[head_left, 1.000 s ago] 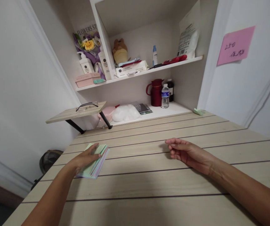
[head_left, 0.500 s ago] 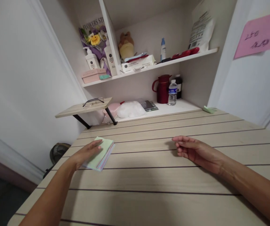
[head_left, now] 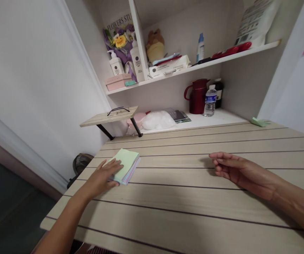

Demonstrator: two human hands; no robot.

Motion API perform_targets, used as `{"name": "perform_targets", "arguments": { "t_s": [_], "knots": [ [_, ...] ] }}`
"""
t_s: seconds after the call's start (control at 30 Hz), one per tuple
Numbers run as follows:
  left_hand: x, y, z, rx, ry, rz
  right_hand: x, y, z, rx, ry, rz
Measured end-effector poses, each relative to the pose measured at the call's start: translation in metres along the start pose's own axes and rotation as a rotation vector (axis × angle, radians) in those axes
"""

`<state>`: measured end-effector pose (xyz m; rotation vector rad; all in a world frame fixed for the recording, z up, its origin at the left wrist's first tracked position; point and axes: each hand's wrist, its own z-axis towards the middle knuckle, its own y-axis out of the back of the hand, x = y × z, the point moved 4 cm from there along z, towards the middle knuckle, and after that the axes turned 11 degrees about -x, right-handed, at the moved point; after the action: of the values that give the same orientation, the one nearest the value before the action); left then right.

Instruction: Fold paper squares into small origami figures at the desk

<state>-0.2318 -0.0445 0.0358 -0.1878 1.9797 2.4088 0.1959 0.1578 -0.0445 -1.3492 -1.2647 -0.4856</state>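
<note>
A stack of coloured paper [head_left: 126,161], pale green on top with pink, blue and purple sheets below, lies on the left part of the striped wooden table [head_left: 167,197]. My left hand [head_left: 105,176] rests against the stack's left side, fingers spread, some fingertips on the green sheet and the thumb at its near edge. On the right, my right hand [head_left: 232,167] lies on its side on the table, fingers loosely curled and apart, with nothing in them.
A small raised stand [head_left: 109,117] holds glasses at the back left. Behind the table are a fluffy white bundle [head_left: 158,120], a red jug [head_left: 198,97] and a water bottle [head_left: 210,101]. A green folded paper [head_left: 259,122] sits at the back right.
The view has turned, so the scene sits further right. My left hand has shifted from over the green sheet to the stack's left edge, its fingers wider apart. My right hand keeps its pose.
</note>
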Motion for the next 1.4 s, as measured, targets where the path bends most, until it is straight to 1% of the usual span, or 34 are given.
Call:
{"name": "perform_targets", "arguments": {
  "t_s": [0.07,0.17,0.27,0.33,0.47,0.53,0.67,0.77,0.83,1.0,1.1,1.27,1.33,1.4],
  "knots": [
    [0.001,-0.008,0.001,-0.017,0.027,0.003,-0.001,0.0,0.0,-0.002,-0.003,-0.007],
    [-0.001,-0.019,0.002,-0.08,0.047,0.01,-0.002,-0.001,0.0,-0.001,-0.02,0.002],
    [-0.005,-0.023,0.001,-0.109,0.054,0.023,-0.001,-0.001,0.0,-0.004,-0.026,0.014],
    [-0.009,-0.02,0.002,-0.114,0.046,0.022,-0.001,-0.001,0.0,-0.001,-0.026,0.014],
    [-0.019,-0.006,0.008,-0.144,-0.012,0.003,-0.001,-0.001,0.0,0.014,-0.01,0.005],
    [-0.02,-0.003,0.012,-0.135,-0.017,-0.038,-0.001,-0.001,0.0,0.011,-0.004,0.001],
    [-0.017,-0.008,0.015,-0.062,0.058,-0.194,0.0,0.0,0.0,0.001,-0.005,-0.004],
    [-0.016,-0.011,0.014,-0.053,0.103,-0.248,0.001,-0.001,-0.001,0.019,-0.019,-0.001],
    [-0.018,-0.009,0.013,-0.049,0.134,-0.285,0.002,-0.002,-0.001,0.028,-0.02,0.002],
    [-0.023,-0.002,0.011,0.003,0.22,-0.404,0.003,-0.003,-0.004,0.02,-0.019,0.003],
    [-0.021,-0.001,0.012,-0.015,0.22,-0.402,0.003,-0.004,-0.005,0.021,-0.017,-0.001],
    [-0.013,-0.01,0.009,-0.035,0.209,-0.382,0.003,-0.004,-0.005,0.027,-0.008,-0.014],
    [-0.012,-0.013,0.007,-0.068,0.164,-0.389,0.003,-0.003,-0.003,0.02,-0.007,-0.024],
    [-0.009,-0.015,0.006,-0.13,0.116,-0.392,0.001,-0.002,-0.003,0.019,-0.005,-0.027]
  ]
}}
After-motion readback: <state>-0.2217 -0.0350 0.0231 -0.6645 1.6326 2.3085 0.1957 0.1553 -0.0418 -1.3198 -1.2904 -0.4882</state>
